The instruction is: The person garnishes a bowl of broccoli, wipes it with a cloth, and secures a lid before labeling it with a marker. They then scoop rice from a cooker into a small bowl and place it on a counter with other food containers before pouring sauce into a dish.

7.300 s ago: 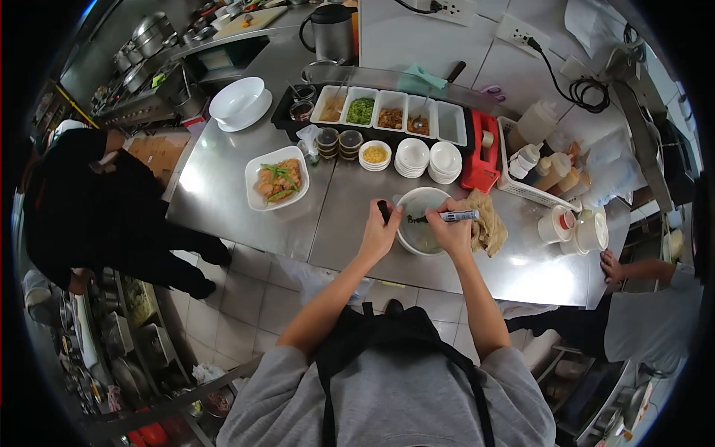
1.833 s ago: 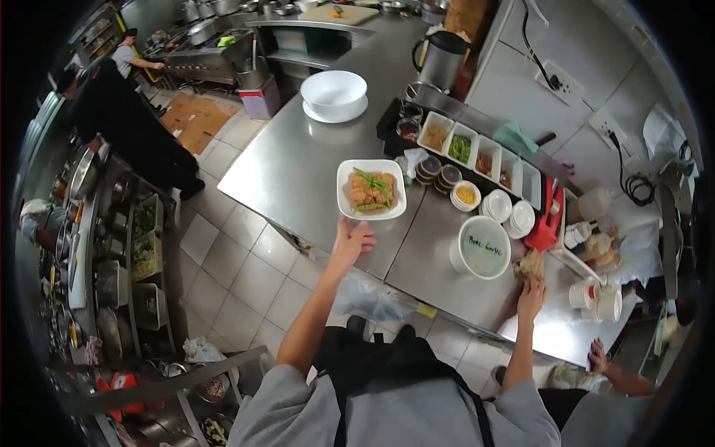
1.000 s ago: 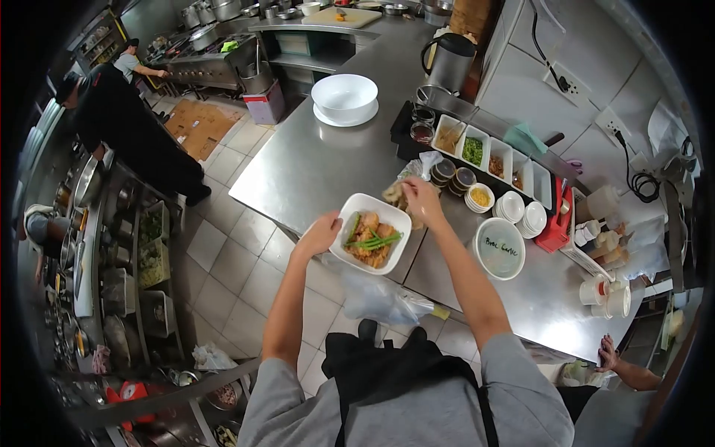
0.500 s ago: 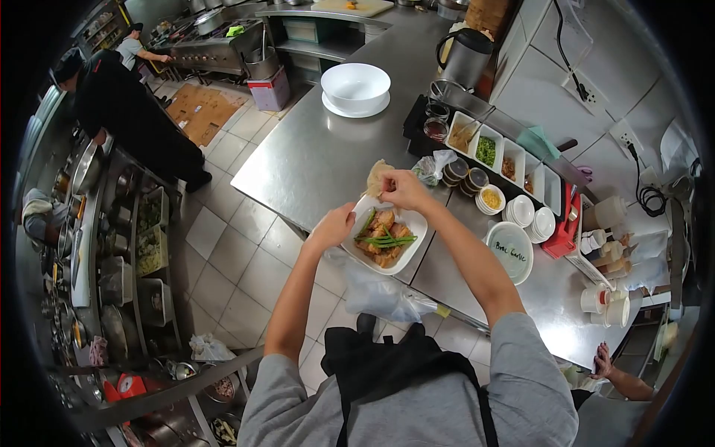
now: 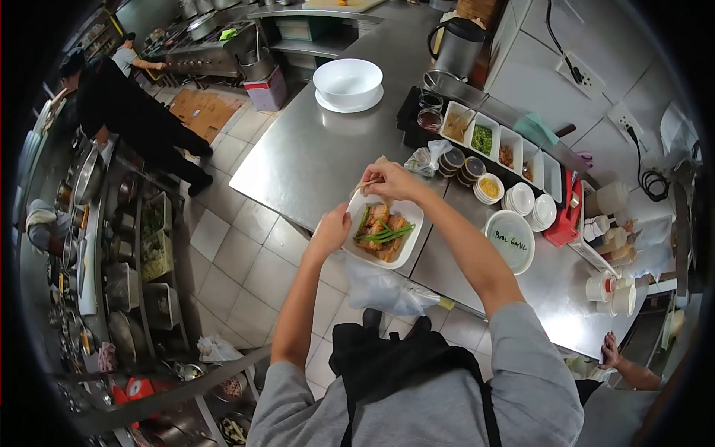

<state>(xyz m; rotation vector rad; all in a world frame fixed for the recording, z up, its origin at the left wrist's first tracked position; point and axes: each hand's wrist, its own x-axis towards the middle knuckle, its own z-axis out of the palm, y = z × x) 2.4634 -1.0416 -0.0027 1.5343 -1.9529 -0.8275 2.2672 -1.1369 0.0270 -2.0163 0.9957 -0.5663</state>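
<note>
At the near edge of the steel counter is a white squarish dish [image 5: 415, 242] holding browned, meat-like pieces [image 5: 376, 217] topped with long green stalks [image 5: 389, 235]. My left hand [image 5: 332, 229] is closed on the dish's left rim, thumb on top. Over the far rim, my right hand [image 5: 393, 182] pinches a crumpled tan paper towel [image 5: 366, 184] against the edge. Most of that towel is hidden behind my fingers.
A white bowl on a plate [image 5: 348, 83] stands farther back on the counter [image 5: 283, 164]. To the right are condiment tubs [image 5: 506, 153], stacked small cups [image 5: 518, 200] and a lidded tub [image 5: 510, 242]. A person in black [image 5: 138, 119] works at left; another person's hand [image 5: 611, 350] shows lower right.
My right hand has moved slightly left and down along the dish's far rim with the paper towel, which now shows less. My left hand keeps its hold on the rim.
</note>
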